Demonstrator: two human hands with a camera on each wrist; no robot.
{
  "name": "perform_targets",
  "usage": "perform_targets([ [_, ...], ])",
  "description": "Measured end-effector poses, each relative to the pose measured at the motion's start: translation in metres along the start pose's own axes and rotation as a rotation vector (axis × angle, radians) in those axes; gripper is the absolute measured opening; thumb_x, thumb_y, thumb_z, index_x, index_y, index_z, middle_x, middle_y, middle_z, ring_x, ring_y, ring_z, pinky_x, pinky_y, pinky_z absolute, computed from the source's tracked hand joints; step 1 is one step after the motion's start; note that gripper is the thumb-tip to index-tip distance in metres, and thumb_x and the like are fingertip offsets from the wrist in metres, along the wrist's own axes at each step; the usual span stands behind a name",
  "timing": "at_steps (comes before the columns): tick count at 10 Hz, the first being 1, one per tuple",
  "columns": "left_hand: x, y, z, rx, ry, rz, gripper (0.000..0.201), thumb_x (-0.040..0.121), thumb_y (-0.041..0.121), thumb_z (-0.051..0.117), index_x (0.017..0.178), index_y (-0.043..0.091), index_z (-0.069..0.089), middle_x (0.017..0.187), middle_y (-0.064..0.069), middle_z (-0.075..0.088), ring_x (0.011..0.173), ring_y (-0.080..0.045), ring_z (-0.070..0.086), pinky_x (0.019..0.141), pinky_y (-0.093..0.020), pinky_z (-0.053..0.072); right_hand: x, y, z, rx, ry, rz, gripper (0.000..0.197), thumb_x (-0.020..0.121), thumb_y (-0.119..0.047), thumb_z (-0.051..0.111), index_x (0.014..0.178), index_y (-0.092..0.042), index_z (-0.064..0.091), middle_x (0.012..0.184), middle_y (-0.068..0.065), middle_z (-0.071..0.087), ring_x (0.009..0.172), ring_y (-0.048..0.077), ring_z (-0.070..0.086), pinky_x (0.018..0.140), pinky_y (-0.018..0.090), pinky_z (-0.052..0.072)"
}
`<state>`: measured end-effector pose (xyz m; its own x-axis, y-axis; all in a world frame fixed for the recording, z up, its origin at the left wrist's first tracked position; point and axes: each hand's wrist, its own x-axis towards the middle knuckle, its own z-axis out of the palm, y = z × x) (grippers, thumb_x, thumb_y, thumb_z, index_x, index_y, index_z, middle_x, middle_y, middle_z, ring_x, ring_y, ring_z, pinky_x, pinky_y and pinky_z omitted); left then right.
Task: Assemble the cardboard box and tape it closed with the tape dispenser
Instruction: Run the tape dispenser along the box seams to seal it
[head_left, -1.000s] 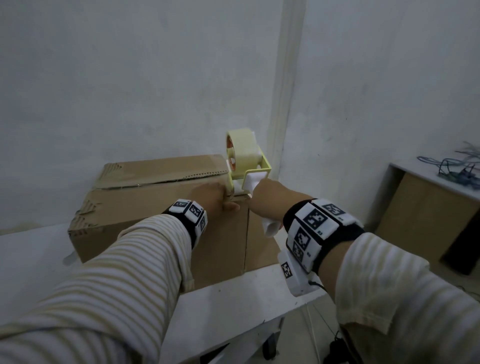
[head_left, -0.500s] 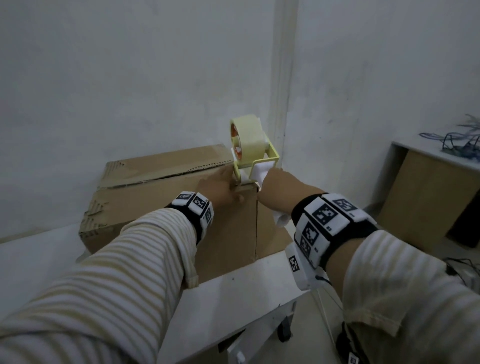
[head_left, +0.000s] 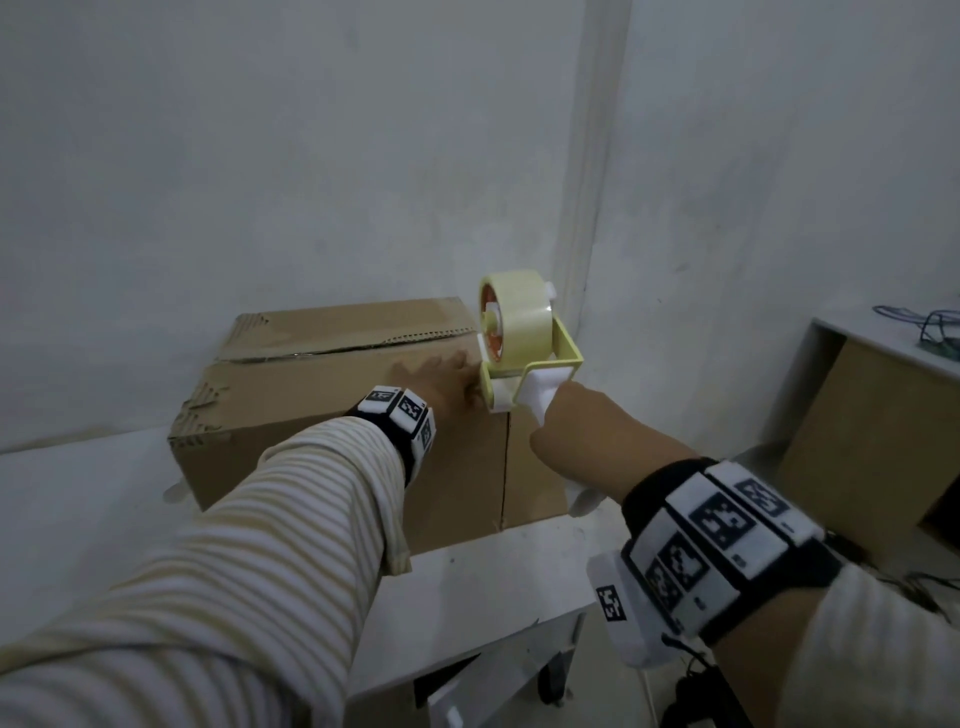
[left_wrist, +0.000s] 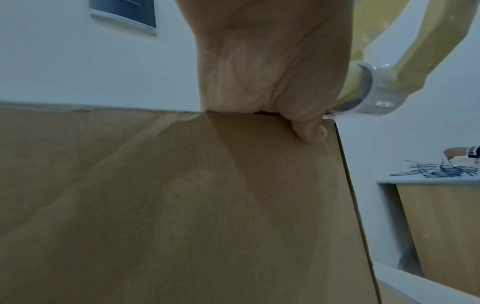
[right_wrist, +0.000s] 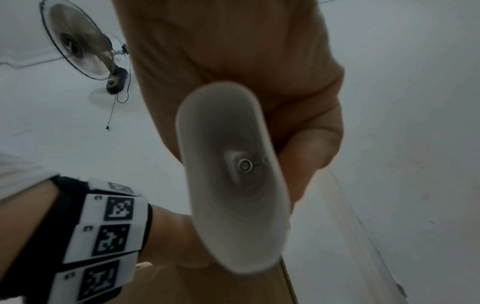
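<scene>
**Dispenser lifting to the box's right top corner**

White walls are closing in a corner behind your white table (head_left: 104, 509), and against them the change is showing: over the last second you are raising the tape dispenser (head_left: 524, 353) from just beside the top right edge to a higher, more upright stance at that corner, while your view is moving in closer. By my reading, you are setting up a tape run across the top, not finishing one; the top seam is still gaping between the two flaps.

Your left hand (head_left: 436, 382) is lying flat on the near top flap of the cardboard box (head_left: 322, 415), fingers straight and together, the thumb (left_wrist: 309, 131) hooking over the edge onto the front face. Your right hand (head_left: 587, 431) is wrapping its curled fingers round the dispenser's white handle (right_wrist: 233, 174).

Outward from those fingers, the dispenser's roller is touching the box's right top corner, just beside your left fingertips. Beyond that, the box is sitting on the table against the back wall, its left corners crumpled.
</scene>
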<state>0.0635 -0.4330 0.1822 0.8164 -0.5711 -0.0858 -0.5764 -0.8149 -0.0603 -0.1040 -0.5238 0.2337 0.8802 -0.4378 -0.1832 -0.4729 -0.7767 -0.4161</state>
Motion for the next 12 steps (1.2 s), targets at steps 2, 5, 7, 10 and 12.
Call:
perform_targets([
  [2, -0.012, -0.001, 0.003, 0.045, 0.047, 0.076, 0.051, 0.099, 0.037, 0.031, 0.148, 0.038, 0.017, 0.158, 0.011, 0.017, 0.143, -0.022, 0.024, 0.108, -0.055, 0.028, -0.008, 0.007, 0.002, 0.014, -0.015, -0.032, 0.029, 0.095, -0.015, 0.046, 0.118, -0.001, 0.055, 0.101, 0.010, 0.055, 0.112, 0.030, 0.058, 0.079, 0.031, 0.044],
  [5, -0.015, -0.004, 0.004, -0.145, 0.065, 0.111, 0.057, 0.094, 0.020, 0.037, 0.147, 0.037, 0.024, 0.157, 0.007, 0.027, 0.143, -0.021, 0.028, 0.113, -0.044, 0.030, -0.018, 0.022, -0.001, 0.268, 0.005, -0.022, 0.035, 0.095, -0.017, 0.046, 0.116, 0.007, 0.059, 0.123, 0.025, 0.060, 0.116, 0.036, 0.057, 0.090, 0.035, 0.048],
  [7, -0.027, 0.014, -0.017, -0.356, 0.062, 0.050, 0.041, 0.101, 0.026, 0.032, 0.139, 0.019, 0.046, 0.148, -0.003, 0.043, 0.134, -0.023, 0.040, 0.109, -0.031, 0.028, -0.024, 0.025, -0.009, 0.192, -0.027, -0.033, 0.013, 0.095, -0.017, 0.043, 0.089, -0.007, 0.049, 0.122, 0.023, 0.060, 0.115, 0.035, 0.057, 0.086, 0.032, 0.047],
  [10, -0.012, 0.036, -0.014, -0.200, 0.221, -0.160, 0.037, 0.089, 0.052, 0.044, 0.107, 0.021, 0.052, 0.115, -0.006, 0.054, 0.103, -0.033, 0.056, 0.094, -0.051, 0.042, -0.013, 0.024, -0.037, 0.157, 0.005, 0.072, 0.034, 0.081, -0.013, 0.072, 0.107, -0.006, 0.052, 0.119, 0.008, 0.057, 0.097, 0.021, 0.054, 0.084, 0.026, 0.045],
  [12, -0.010, 0.030, -0.008, -0.221, 0.221, -0.090, 0.039, 0.087, 0.046, 0.051, 0.111, 0.015, 0.050, 0.117, -0.010, 0.050, 0.107, -0.033, 0.052, 0.090, -0.045, 0.045, -0.009, 0.006, -0.045, 0.136, 0.139, -0.093, 0.018, 0.087, -0.011, 0.060, 0.080, -0.011, 0.043, 0.082, 0.006, 0.051, 0.073, 0.020, 0.052, 0.057, 0.024, 0.043],
])
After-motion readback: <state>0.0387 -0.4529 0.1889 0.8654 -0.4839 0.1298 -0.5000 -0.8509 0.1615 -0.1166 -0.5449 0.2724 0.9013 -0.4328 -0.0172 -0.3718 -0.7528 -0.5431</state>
